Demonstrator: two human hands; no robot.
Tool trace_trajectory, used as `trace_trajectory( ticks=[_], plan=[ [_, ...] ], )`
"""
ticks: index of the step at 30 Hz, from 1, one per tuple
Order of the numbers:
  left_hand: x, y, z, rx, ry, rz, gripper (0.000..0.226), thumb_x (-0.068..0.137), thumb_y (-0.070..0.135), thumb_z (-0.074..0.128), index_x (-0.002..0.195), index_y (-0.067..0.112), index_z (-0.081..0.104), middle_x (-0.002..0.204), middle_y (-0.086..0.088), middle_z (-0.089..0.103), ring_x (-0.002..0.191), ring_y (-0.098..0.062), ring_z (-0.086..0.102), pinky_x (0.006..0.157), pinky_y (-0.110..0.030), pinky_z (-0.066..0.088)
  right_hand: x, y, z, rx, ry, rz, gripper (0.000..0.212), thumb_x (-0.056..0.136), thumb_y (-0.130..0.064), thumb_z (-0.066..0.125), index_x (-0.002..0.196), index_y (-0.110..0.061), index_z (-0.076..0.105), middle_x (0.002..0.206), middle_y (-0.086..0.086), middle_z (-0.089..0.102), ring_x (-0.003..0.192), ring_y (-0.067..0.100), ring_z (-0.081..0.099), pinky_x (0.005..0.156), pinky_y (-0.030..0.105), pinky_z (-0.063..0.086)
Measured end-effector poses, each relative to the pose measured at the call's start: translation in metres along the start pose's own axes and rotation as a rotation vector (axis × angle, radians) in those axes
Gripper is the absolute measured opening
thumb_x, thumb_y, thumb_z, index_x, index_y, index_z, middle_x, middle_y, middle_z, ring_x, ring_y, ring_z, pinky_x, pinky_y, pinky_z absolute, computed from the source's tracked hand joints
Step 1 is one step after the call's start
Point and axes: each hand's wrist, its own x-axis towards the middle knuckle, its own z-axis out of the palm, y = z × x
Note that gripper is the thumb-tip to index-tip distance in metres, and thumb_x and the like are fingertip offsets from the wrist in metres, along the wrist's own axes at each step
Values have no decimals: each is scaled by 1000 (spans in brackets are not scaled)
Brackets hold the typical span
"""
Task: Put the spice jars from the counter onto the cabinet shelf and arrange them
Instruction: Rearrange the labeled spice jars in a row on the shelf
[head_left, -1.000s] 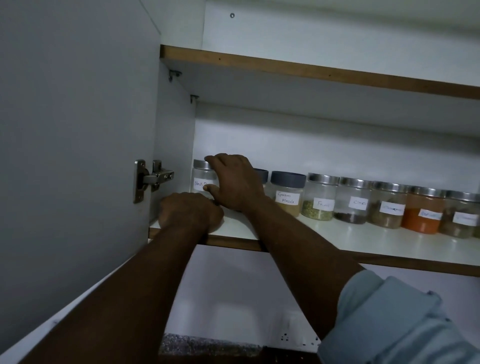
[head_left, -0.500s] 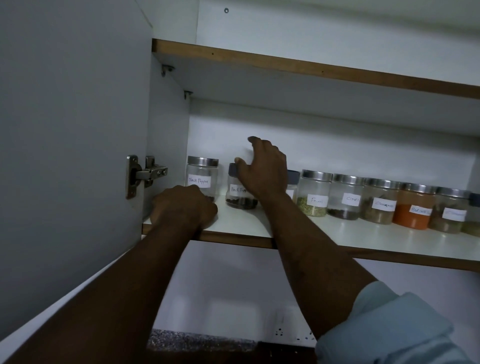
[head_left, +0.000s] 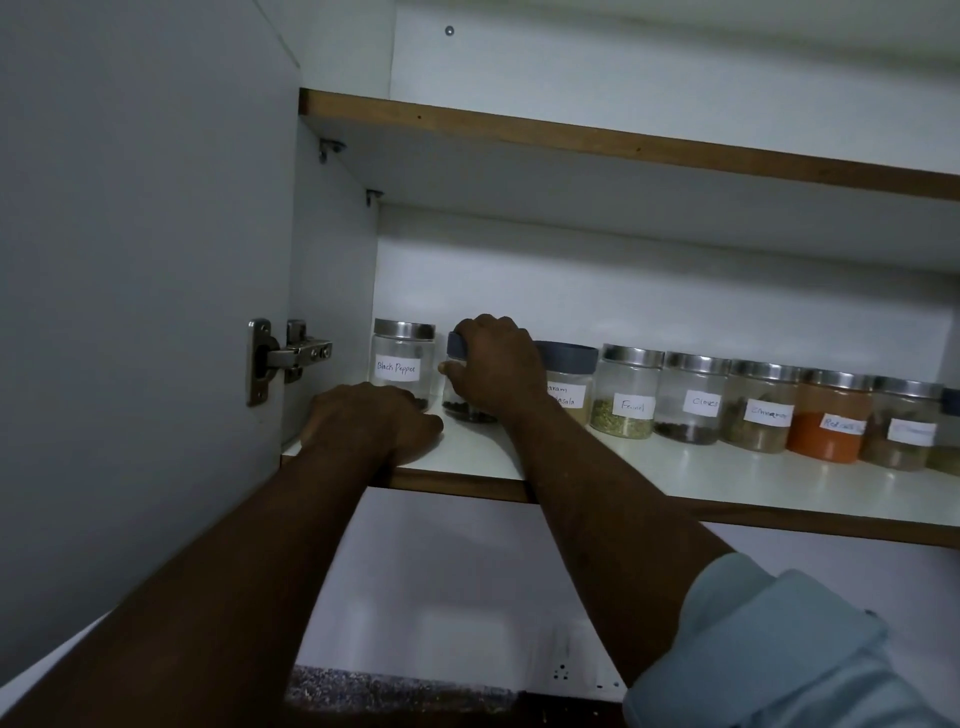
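Note:
A row of labelled spice jars stands along the back of the white cabinet shelf (head_left: 727, 483). At the far left is the "Black Pepper" jar (head_left: 402, 364) with a silver lid. Beside it stands a blue-lidded jar (head_left: 460, 405) holding dark seeds, and my right hand (head_left: 496, 364) is closed over its lid and front. The garam masala jar (head_left: 569, 387), fennel jar (head_left: 626, 392), cloves jar (head_left: 691, 400) and an orange powder jar (head_left: 828, 418) follow to the right. My left hand (head_left: 371, 418) rests curled on the shelf's front edge, holding no jar.
The open cabinet door (head_left: 145, 312) with a metal hinge (head_left: 283, 358) stands close on the left. An upper shelf (head_left: 623, 140) hangs above the jars. A wall socket (head_left: 561, 673) and a speckled counter edge (head_left: 395, 693) show below.
My right hand moved from the left jar, lifted open in front of the row, then came down and closed on the blue-lidded jar. The left hand stayed on the shelf edge.

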Motion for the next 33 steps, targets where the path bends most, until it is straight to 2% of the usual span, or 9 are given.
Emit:
trace_trajectory(
  ticks=[3,14,17,20,23,25,28,31,33],
  plan=[
    [3,-1,-3,-2,-10,-5,84,72,79,30,146,42,47,152,-3,49,135,-28,48,109,-47,40,4,-2,0,-8,23,-15,48,89,-50,69,122,-16,64,120,7,66,111,28,57,91,39,43],
    [6,-5,-4,12,-25,5,86,71,80,30,146,39,47,147,-6,53,128,-29,53,106,-47,44,5,-8,1,-43,37,-42,54,90,-55,66,127,-17,63,124,6,66,115,27,55,93,39,41],
    [8,-4,-5,11,0,24,80,78,79,35,144,37,50,145,-6,55,125,-29,54,104,-47,46,4,-6,-8,-25,145,-3,57,90,-57,62,127,-14,65,123,8,68,115,28,57,94,40,42],
    [4,1,-1,-12,81,39,66,82,74,44,132,35,63,129,-6,64,110,-27,60,94,-43,52,-3,5,-20,-4,252,96,53,93,-55,56,124,-13,67,120,7,70,113,27,59,94,40,42],
    [-7,4,0,-97,227,72,52,80,68,46,108,34,74,100,-3,69,85,-21,60,76,-35,52,-9,28,-36,-51,228,162,47,94,-53,57,120,-16,68,117,5,71,110,25,60,95,39,43],
    [-10,4,-1,-111,267,127,44,83,64,48,103,36,75,94,0,69,80,-19,57,71,-32,49,-15,50,-47,-111,206,168,47,91,-54,59,116,-16,69,113,6,71,106,27,61,93,41,45],
    [-13,1,1,-101,210,186,40,86,64,48,106,42,74,98,4,71,83,-17,59,73,-32,50,-34,75,-52,-141,88,147,49,88,-57,62,113,-15,68,109,8,69,101,29,62,89,42,49],
    [-11,-3,1,-107,157,225,44,89,69,46,120,48,68,119,1,70,103,-22,63,88,-37,52,-46,83,-46,-135,-73,126,52,85,-56,67,120,-18,63,112,6,66,103,26,59,90,42,50],
    [-8,-1,-2,-95,134,250,46,90,71,46,129,51,61,130,-1,66,114,-24,61,93,-37,50,-47,85,-45,-120,-67,129,54,83,-53,69,125,-19,61,116,5,66,107,26,57,93,42,49]
  ],
)
